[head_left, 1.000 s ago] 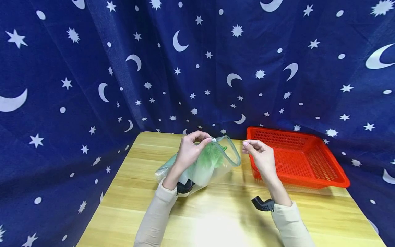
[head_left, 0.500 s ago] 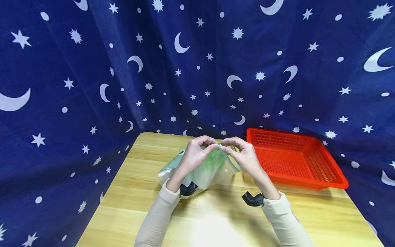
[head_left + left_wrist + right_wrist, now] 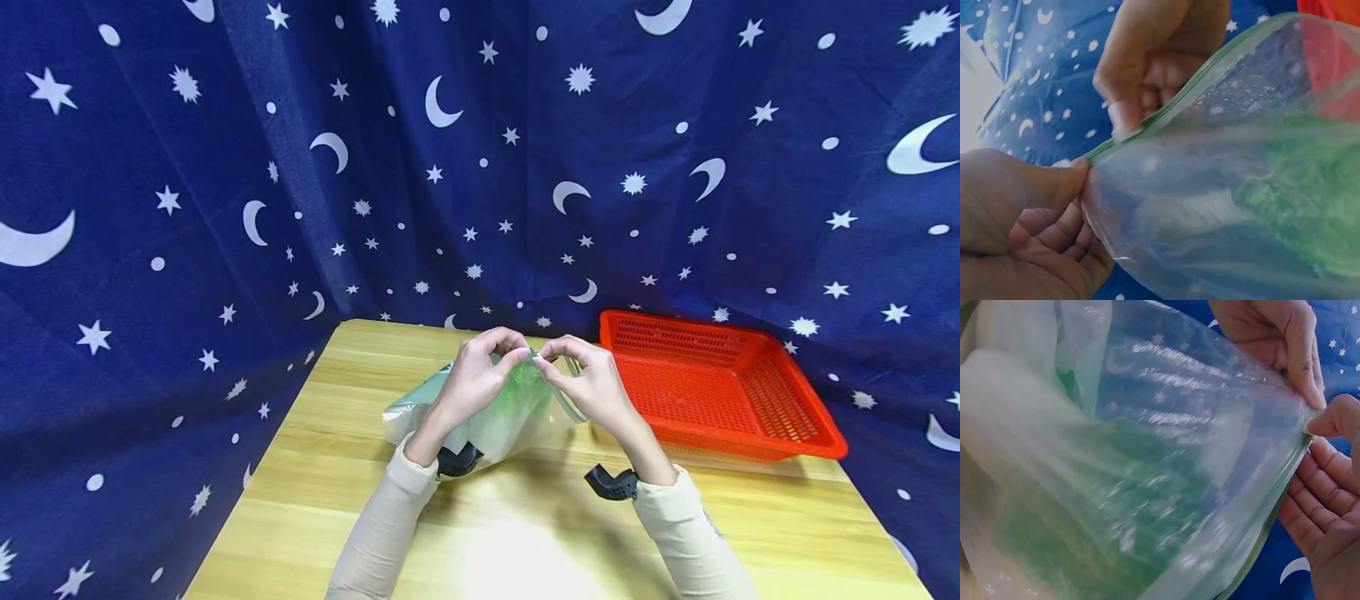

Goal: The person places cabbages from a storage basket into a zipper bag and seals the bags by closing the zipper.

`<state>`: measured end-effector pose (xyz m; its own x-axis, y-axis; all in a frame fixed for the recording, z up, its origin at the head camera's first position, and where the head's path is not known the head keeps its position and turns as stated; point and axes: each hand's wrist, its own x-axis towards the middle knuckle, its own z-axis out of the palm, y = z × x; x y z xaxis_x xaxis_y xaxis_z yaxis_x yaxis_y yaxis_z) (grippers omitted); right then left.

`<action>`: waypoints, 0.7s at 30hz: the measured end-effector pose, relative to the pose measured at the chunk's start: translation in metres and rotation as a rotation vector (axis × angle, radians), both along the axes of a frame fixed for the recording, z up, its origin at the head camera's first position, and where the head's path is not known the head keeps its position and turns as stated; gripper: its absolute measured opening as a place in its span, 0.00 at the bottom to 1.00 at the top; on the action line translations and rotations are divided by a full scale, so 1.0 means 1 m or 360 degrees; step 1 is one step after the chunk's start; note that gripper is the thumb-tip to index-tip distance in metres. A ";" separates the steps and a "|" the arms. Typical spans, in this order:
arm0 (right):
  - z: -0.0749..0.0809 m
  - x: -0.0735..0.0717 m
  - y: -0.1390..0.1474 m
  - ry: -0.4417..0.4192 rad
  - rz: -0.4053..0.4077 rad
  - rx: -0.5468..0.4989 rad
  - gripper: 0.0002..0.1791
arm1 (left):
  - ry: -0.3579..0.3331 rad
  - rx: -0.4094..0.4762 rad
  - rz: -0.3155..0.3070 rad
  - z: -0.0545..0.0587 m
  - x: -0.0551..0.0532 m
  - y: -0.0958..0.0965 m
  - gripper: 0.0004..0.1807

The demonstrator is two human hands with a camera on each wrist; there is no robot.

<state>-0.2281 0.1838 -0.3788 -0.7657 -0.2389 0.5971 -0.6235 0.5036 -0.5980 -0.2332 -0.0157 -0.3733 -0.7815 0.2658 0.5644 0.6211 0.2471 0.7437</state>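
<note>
A clear zip bag (image 3: 551, 421) with a green-edged mouth holds a leafy green-and-white vegetable (image 3: 1310, 194), blurred through the plastic. Thumb and fingers of my left hand (image 3: 476, 371) pinch one end of the bag's zip edge, as the left wrist view also shows. Close beside it, my right hand (image 3: 588, 379) pinches the same edge between thumb and finger. A small white piece shows at the right thumb in the head view. Farther along, the green zip strip (image 3: 1216, 59) curves away, and the mouth stands apart there.
A red perforated plastic basket (image 3: 720, 387) stands at the right back of the wooden table (image 3: 330, 500). Behind the table hangs a dark blue curtain (image 3: 525, 200) with moons and stars. Each wrist carries a black camera mount (image 3: 611, 483).
My right hand has come left from beside the basket and taken hold of the bag's edge next to my left hand. Over the last half second both hands have hardly moved.
</note>
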 end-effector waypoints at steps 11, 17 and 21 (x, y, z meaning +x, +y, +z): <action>-0.004 -0.003 0.008 -0.0035 0.0026 0.0108 0.05 | 0.0024 0.0287 0.0202 0.009 -0.004 -0.025 0.03; -0.007 -0.005 0.015 -0.0014 0.0080 0.0082 0.07 | 0.0036 0.0370 0.0258 0.027 0.006 -0.032 0.03; -0.009 -0.004 0.019 -0.0001 0.0048 0.0085 0.07 | 0.0054 0.0440 0.0273 0.041 0.016 -0.040 0.05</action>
